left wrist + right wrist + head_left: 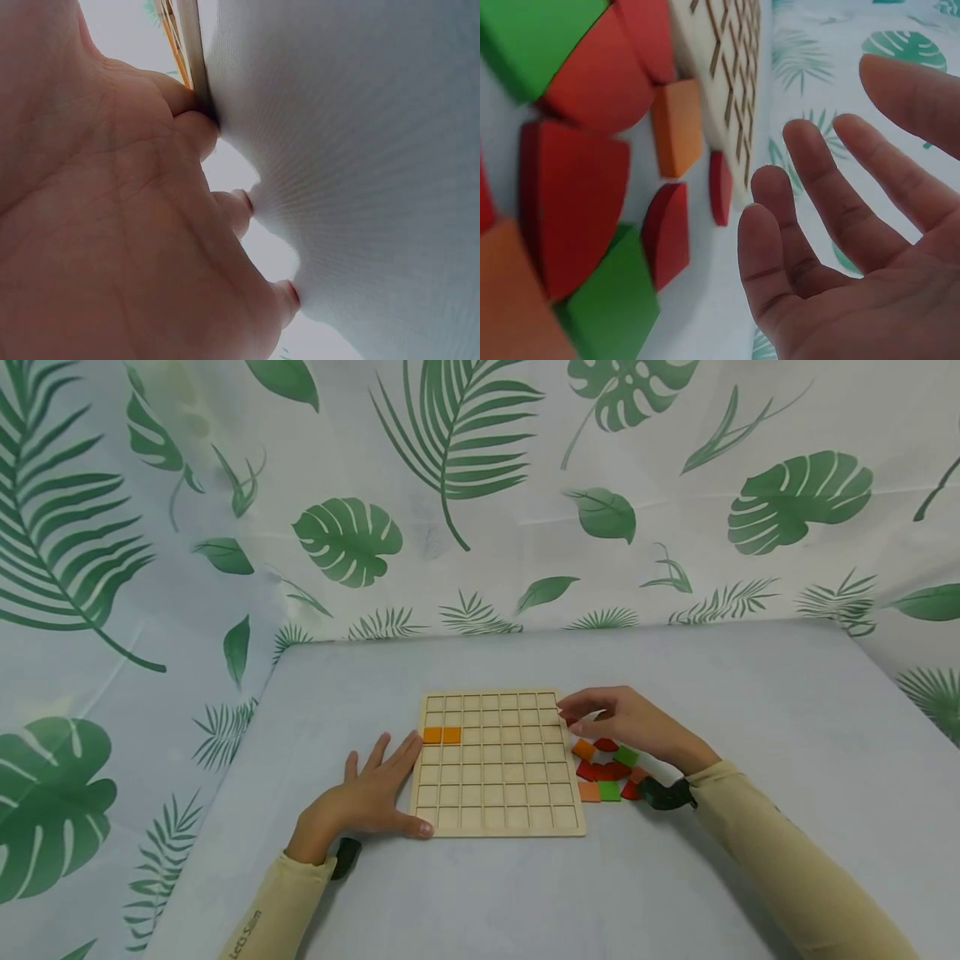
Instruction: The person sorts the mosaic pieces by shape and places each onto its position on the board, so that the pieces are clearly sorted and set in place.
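A square wooden grid board (495,764) lies on the table, with two orange tiles (442,735) side by side in its left part. My left hand (367,797) is spread against the board's left side, thumb at the near corner and fingertips along the edge. In the left wrist view, fingertips press on the table beside the board. Over the board's right edge hovers my right hand (633,722), fingers loosely bent with nothing between them in the right wrist view. Below it lie a red curved piece (718,187) and an orange block (679,127).
Right of the board several pieces are heaped: red curved ones (611,771), green blocks (609,791) and orange ones (589,791). A leaf-patterned cloth (480,568) hangs behind the pale table (480,902). Dark wrist cameras sit beneath both sleeves.
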### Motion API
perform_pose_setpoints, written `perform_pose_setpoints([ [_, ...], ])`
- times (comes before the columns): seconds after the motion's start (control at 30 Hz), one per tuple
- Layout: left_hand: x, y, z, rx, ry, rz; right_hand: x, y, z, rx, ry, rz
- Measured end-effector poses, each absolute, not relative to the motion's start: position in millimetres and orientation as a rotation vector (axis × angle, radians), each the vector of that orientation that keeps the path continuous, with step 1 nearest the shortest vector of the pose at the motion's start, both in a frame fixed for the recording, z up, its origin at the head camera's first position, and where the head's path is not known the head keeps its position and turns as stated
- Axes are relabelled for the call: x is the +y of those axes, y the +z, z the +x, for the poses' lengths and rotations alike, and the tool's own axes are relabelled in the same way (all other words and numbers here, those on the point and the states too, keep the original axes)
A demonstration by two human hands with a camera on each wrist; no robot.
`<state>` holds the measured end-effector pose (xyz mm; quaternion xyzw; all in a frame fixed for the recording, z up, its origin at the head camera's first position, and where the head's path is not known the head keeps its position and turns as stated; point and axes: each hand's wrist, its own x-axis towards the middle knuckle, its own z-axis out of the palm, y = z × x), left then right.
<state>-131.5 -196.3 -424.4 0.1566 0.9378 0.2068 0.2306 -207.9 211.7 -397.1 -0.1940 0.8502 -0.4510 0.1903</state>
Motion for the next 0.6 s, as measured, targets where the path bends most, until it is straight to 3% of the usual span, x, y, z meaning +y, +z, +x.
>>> perform_pose_setpoints([
  [0.6,-196,-425,-131,2.576,0.578,0.437,227,-409,-207,2.332,-1.226,-0.581],
])
